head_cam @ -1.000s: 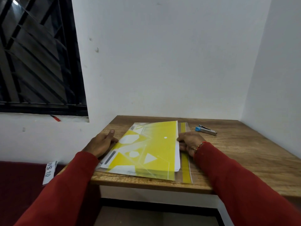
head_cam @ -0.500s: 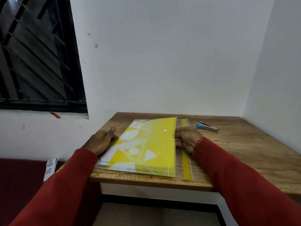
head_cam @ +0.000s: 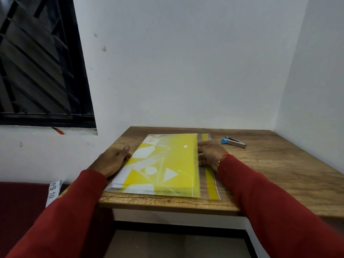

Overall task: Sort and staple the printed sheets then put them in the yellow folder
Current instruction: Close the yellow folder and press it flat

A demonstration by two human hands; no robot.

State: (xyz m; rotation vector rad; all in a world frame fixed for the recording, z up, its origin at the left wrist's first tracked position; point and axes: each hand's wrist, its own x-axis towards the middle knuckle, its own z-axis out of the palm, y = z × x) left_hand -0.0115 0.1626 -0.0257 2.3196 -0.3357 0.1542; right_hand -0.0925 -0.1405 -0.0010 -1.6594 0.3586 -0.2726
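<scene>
Sheets' white edge gone since a sec ago, now inside folder (head_cam: 167,164), flap nearly flat. Left hand (head_cam: 111,161) open, flat on folder's edge; right hand (head_cam: 210,153) fingers pressing flap w/ no grip. Task abt done.

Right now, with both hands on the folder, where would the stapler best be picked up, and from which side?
Probably by the middle of its body, from above with the right hand, which is nearer. The stapler lies flat on the table, apart from the folder, blue end towards the folder and metal end pointing right. Its long narrow shape suits fingers closing across its width.
</scene>
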